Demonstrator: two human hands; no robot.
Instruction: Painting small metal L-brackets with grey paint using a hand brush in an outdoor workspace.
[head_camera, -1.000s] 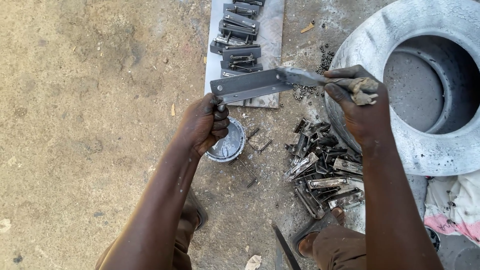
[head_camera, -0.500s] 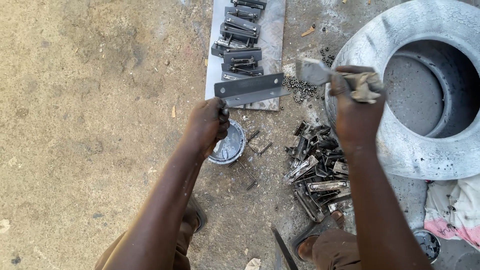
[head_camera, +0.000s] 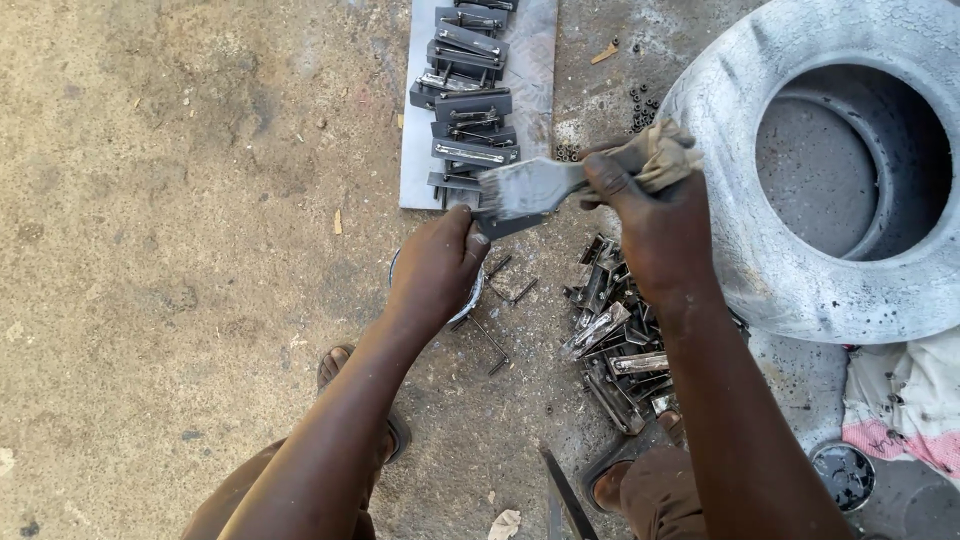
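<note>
My right hand (head_camera: 655, 215) is wrapped round a grey-bristled paintbrush (head_camera: 530, 187), left hand (head_camera: 440, 265) pinching a dark metal bracket (head_camera: 505, 224) just below the flat grey board (head_camera: 533, 60) of painted brackets, unpainted pile (head_camera: 615, 340) beside.

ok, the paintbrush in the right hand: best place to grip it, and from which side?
By the rag-wrapped handle, where the right hand has it, coming from the right. The paintbrush lies roughly level with its grey bristles pointing left over the metal piece the left hand holds, so only the handle end is free.
</note>
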